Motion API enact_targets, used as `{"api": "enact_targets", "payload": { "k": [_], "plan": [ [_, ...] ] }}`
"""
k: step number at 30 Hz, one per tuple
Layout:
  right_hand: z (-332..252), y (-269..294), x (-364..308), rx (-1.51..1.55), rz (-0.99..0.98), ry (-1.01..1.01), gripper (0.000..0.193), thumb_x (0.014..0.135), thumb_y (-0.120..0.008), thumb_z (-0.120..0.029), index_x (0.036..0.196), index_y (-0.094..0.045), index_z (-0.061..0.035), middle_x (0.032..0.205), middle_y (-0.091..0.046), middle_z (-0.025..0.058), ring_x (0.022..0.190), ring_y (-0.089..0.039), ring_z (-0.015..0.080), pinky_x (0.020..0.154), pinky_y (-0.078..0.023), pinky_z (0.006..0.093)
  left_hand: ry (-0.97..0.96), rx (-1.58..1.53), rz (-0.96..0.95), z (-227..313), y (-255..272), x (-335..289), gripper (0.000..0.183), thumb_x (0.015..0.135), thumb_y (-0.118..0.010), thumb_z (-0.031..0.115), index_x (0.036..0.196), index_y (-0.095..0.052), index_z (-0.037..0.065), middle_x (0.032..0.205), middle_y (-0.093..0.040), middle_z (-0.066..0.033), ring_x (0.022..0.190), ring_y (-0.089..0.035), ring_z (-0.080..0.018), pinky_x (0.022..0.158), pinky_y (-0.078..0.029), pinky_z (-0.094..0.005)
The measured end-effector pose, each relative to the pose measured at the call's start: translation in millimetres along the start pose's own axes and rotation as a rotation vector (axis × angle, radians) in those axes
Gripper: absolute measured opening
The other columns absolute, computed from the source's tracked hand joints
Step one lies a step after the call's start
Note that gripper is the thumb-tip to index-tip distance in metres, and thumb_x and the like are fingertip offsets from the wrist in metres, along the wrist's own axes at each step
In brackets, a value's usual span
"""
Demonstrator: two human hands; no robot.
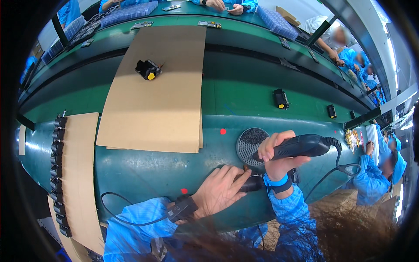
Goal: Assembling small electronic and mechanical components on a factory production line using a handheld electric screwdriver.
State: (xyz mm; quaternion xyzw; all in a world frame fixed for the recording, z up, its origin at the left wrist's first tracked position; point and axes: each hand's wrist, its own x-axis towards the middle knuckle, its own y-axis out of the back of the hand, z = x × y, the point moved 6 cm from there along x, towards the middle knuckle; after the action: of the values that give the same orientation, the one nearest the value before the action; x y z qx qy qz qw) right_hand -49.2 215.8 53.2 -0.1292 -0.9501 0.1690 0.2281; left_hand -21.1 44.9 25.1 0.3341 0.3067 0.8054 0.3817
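My right hand grips a black electric screwdriver, which lies nearly level with its coiled cord trailing off to the right. Just behind its front end stands a round grey dish full of tiny dark pieces, likely screws. My left hand presses down on a black housing on the green table, its fingers bent over the part. A brownish strip sticks up from that housing. The screwdriver's tip is hidden by my right fingers and the dish, so contact with the housing cannot be seen.
Cardboard sheets bridge the table and the green belt, with a black part on top. More black units sit on the belt. At left, a row of black parts lines a cardboard strip. Co-workers sit right and beyond.
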Motion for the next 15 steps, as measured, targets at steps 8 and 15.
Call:
{"api": "enact_targets", "payload": {
  "k": [8, 15],
  "plan": [
    [-6.5, -7.0, -0.1, -0.086, -0.037, 0.064, 0.089, 0.077, -0.036, -0.095, 0.095, -0.046, -0.0084, 0.060, -0.048, 0.0025, 0.047, -0.046, 0.0130, 0.044, -0.040, 0.0288, 0.067, 0.012, 0.047, -7.3, 2.6, 0.3, 0.066, 0.077, -0.082, 0.035, 0.132, -0.062, 0.005, 0.113, -0.058, -0.0061, 0.105, -0.057, -0.0246, 0.089, -0.049, -0.0370],
    [-59.3, -18.1, -19.4, 0.284, -0.102, 0.158, 0.086, 0.082, -0.040, -0.091, 0.096, -0.046, -0.0059, 0.062, -0.051, 0.0056, 0.049, -0.051, 0.0174, 0.043, -0.045, 0.0329, 0.072, 0.007, 0.083, -8.7, 6.7, 1.4, 0.063, 0.073, -0.085, 0.035, 0.125, -0.065, 0.005, 0.107, -0.058, -0.0056, 0.100, -0.058, -0.0250, 0.086, -0.051, -0.0380]
  ]
}}
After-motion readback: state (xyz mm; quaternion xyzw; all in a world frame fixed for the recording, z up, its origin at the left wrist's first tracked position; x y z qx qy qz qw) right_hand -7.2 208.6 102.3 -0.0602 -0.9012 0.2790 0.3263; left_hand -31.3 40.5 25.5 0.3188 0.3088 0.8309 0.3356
